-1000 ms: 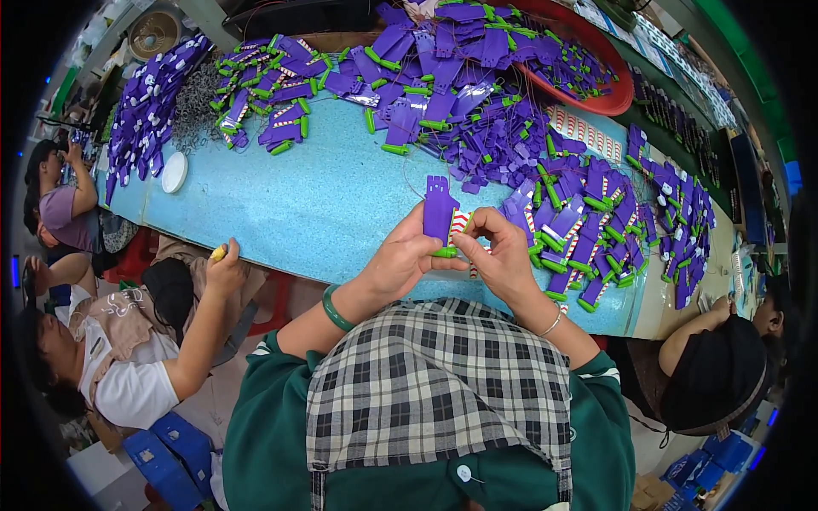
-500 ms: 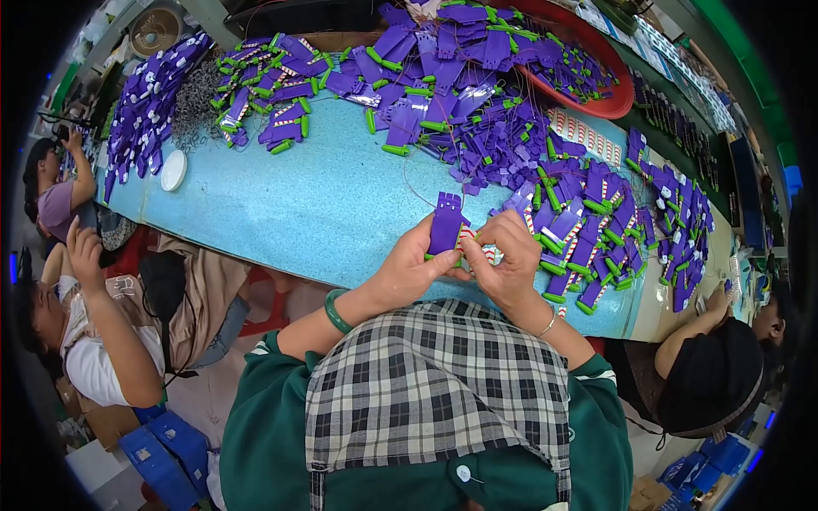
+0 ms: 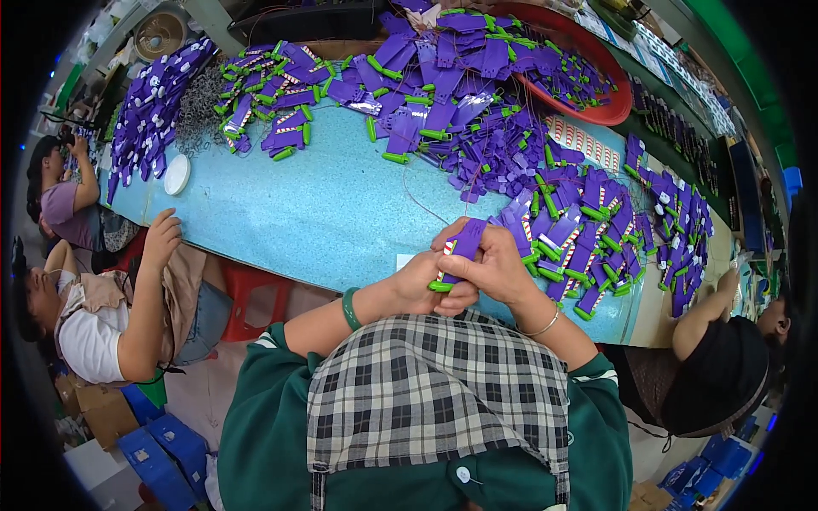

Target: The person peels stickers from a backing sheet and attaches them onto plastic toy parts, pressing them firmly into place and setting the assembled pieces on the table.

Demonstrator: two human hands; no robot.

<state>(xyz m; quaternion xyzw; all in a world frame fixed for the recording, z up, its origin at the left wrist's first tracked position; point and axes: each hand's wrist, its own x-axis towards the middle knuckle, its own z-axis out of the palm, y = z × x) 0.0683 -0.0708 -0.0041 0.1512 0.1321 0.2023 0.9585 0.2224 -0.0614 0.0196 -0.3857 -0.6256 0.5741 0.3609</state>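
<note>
A flat purple plastic piece [image 3: 468,239] with a green end and a red-and-white striped strip along one side is between my hands, close to my apron. My right hand [image 3: 501,271] grips it, with the thumb pressed on its lower part. Around its other side my left hand [image 3: 416,283] is closed, and some of its fingers are hidden behind the piece. A thin wire runs from near the piece toward the pile ahead. To the right of my hands lies a heap of similar purple-and-green pieces [image 3: 588,234] with striped strips.
Ahead is a large pile of purple pieces [image 3: 443,102], beside a red basin [image 3: 620,109] holding more. A sheet of striped stickers [image 3: 584,143] lies near the basin. A white round dish [image 3: 177,175] sits to the left. Other people work at both sides.
The purple piece has tilted to the right, and my right hand has moved from its striped edge to a grip across it. The person at left has lowered a hand to the table.
</note>
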